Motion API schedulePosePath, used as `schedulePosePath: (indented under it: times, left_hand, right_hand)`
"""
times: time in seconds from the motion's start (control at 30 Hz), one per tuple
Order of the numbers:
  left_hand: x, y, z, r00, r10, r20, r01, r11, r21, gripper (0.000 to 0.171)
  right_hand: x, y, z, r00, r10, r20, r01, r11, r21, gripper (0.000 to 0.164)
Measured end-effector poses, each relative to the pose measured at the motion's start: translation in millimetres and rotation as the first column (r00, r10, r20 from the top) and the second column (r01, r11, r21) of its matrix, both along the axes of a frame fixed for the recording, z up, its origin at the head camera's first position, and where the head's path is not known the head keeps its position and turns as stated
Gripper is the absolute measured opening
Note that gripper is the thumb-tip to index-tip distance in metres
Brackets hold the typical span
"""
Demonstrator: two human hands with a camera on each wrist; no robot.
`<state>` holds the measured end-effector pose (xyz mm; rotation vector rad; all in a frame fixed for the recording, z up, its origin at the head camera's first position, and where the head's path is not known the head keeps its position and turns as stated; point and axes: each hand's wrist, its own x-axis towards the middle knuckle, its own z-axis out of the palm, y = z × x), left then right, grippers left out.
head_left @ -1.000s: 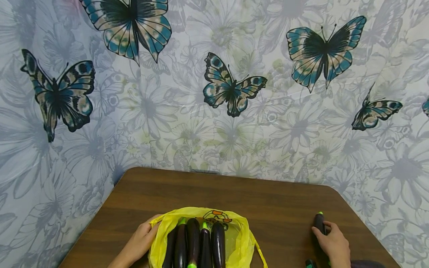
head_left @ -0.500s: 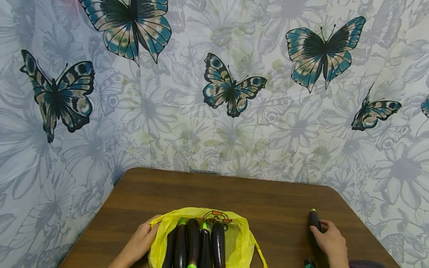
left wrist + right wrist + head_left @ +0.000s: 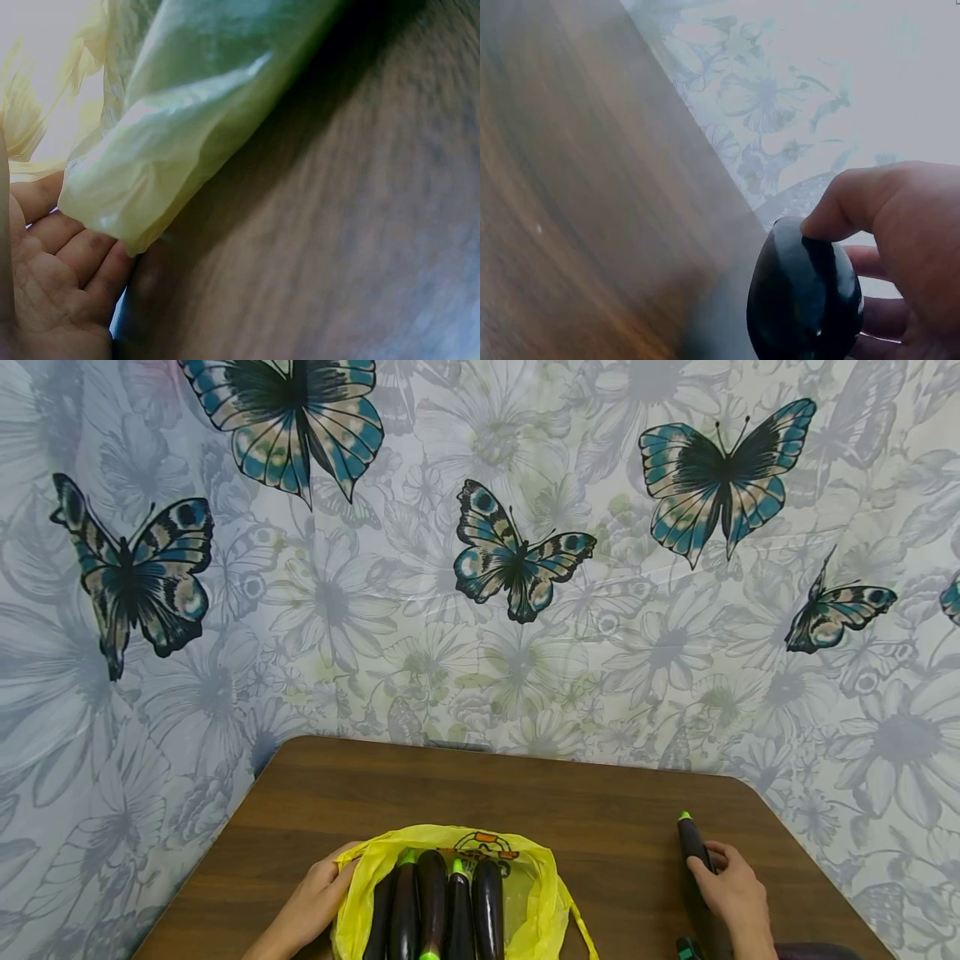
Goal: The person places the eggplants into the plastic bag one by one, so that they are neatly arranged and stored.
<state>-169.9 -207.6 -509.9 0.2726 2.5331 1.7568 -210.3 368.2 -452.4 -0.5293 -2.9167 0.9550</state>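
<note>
I counted five eggplants side by side in the one bag at six o'clock on the table, and one more eggplant out toward four o'clock. The right hand held that single one between thumb and fingers, its green tip leaning toward eleven o'clock. The left hand, at seven o'clock, gripped the bag's rim, its fingertips hidden by the film. The bag was thin, crinkled yellow plastic, rounded at the mouth, with one orange-and-black print near the far rim and a loop trailing at five o'clock. The eggplants were long, smooth and nearly black. The table was brown wood-grain with rounded far corners. Six coloured butterflies spread over the pale flowered wall; those at eleven and three o'clock were cut off. The bag's near end ran out of sight. Toward five o'clock a dark thing with green on it showed only partly; I couldn't make out what it was.
</note>
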Motion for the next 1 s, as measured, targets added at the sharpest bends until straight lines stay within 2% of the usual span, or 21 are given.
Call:
schedulePosePath:
  times: [0.2, 0.37, 0.43, 0.67, 0.83, 1.0]
  left_hand:
    - [0.9, 0.5, -1.2, 1.0, 0.003, -0.021, -0.003, 1.0, -0.012, 0.046]
    - [-0.5, -0.6, -0.9, 0.999, -0.024, 0.028, 0.024, 0.999, 0.022, 0.051]
    - [-1.0, -1.4, -0.4, 0.999, -0.024, 0.025, 0.023, 0.999, 0.023, 0.052]
    - [-2.2, 1.2, -0.8, 0.997, 0.071, -0.025, -0.073, 0.995, -0.073, 0.041]
    - [-2.9, 2.3, 0.1, 0.996, 0.082, -0.041, -0.085, 0.993, -0.081, 0.043]
    - [-3.3, 2.9, -0.2, 0.995, 0.089, -0.05, -0.092, 0.993, -0.068, 0.04]
  right_hand:
    - [0.7, -5.5, 6.7, 1.0, -0.013, -0.029, 0.013, 1.0, -0.008, 0.07]
    - [0.0, -8.0, 13.0, 0.999, -0.008, -0.034, 0.008, 1.0, -0.009, 0.072]
    - [-0.9, -9.6, 15.7, 0.999, -0.004, -0.043, 0.003, 1.0, -0.006, 0.072]
    - [1.0, -21.0, 27.5, 0.996, 0.014, -0.085, -0.015, 1.0, -0.008, 0.07]
    - [2.0, -37.9, 32.9, 0.983, 0.001, -0.181, -0.006, 1.0, -0.025, 0.064]
    - [4.4, -54.5, 34.6, 0.957, -0.037, -0.289, 0.02, 0.998, -0.061, 0.06]
